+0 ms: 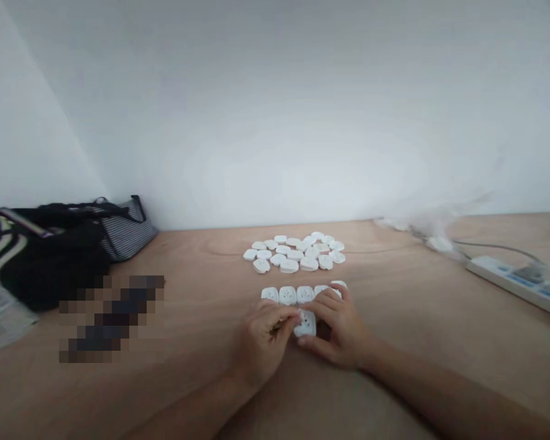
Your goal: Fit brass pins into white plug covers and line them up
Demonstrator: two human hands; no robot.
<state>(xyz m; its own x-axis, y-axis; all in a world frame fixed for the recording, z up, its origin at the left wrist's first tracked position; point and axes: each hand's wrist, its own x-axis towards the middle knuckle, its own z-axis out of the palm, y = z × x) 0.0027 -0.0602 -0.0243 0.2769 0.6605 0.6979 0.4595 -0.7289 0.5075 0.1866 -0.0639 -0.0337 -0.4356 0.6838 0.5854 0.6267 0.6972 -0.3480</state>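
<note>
A white socket cover (308, 324) with slots in its face lies on the wooden table between my hands. My right hand (341, 327) is curved around its right side, thumb at the lower edge and fingers over the top. At the cover's left edge, my left hand (263, 336) is closed in a pinch of thumb and forefinger. Something small and brass-coloured (276, 327) shows within its curled fingers; the exact shape is unclear. Just behind my hands runs a row of similar covers (288, 296), the right end partly hidden by my right fingers.
Farther back lies a loose group of white covers (288, 266). On the left are a black bag (50, 263), a striped pouch (123, 229) and a pixelated dark object (119, 318). A white power strip (513, 281) with a cable and clear plastic (440, 229) is at the right.
</note>
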